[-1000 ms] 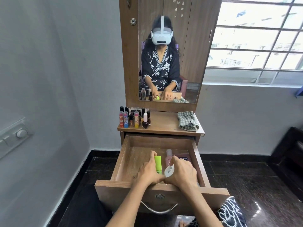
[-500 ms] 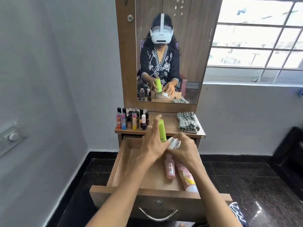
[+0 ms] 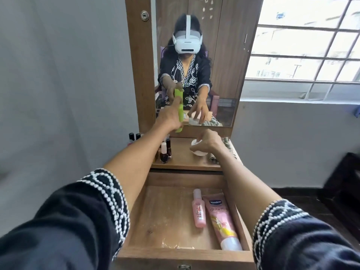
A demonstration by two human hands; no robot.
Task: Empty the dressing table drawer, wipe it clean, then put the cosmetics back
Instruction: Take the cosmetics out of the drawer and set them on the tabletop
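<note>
The left hand (image 3: 169, 119) gripped a green tube (image 3: 179, 112) above the shelf (image 3: 183, 160), while the right hand (image 3: 206, 142) grasped a white jar (image 3: 197, 151) resting on it. Best to set both upright, clear of the nail polish bottles (image 3: 165, 151) — the pink bottle (image 3: 199, 211) and pink tube (image 3: 224, 221) lay in the drawer (image 3: 165, 221), not yet emptied.

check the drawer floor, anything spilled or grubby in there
Yes. The drawer floor has pale, powdery smears, heaviest along its front edge, like dust or spilled powder. The pink bottle and pink tube lie flat on its right side, unspilled as far as shows.
</note>
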